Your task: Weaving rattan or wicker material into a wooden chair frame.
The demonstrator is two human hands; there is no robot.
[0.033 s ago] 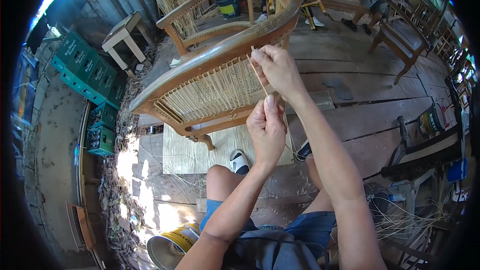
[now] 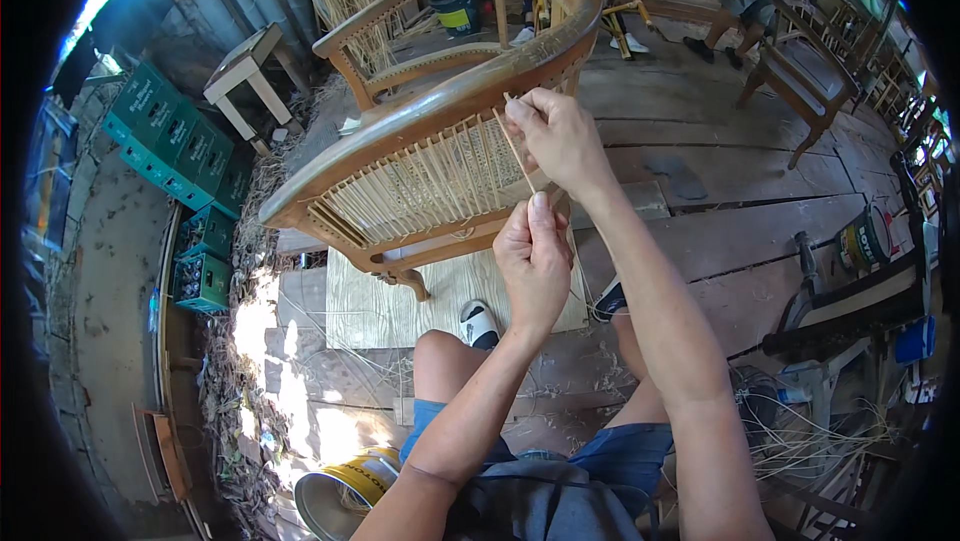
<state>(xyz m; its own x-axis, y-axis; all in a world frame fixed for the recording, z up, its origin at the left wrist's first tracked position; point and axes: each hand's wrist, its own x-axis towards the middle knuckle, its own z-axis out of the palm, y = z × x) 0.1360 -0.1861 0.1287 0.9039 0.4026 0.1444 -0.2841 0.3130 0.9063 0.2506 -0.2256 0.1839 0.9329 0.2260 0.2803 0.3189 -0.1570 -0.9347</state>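
A curved wooden bench frame stands before me, its upper rail sweeping back to the right. Pale cane strands run side by side across the opening of its near panel, with woven cane showing behind them. At the right end of that panel, my left hand pinches a thin cane strand between thumb and fingers. Higher up, close under the rail, my right hand is closed on the same strand. Its fingertips hide where the strand meets the wood.
Green crates are stacked at the left near a small wooden stool. By my left leg lies a yellow tin. A wooden chair stands at the right, near a person. Loose cane lies at lower right.
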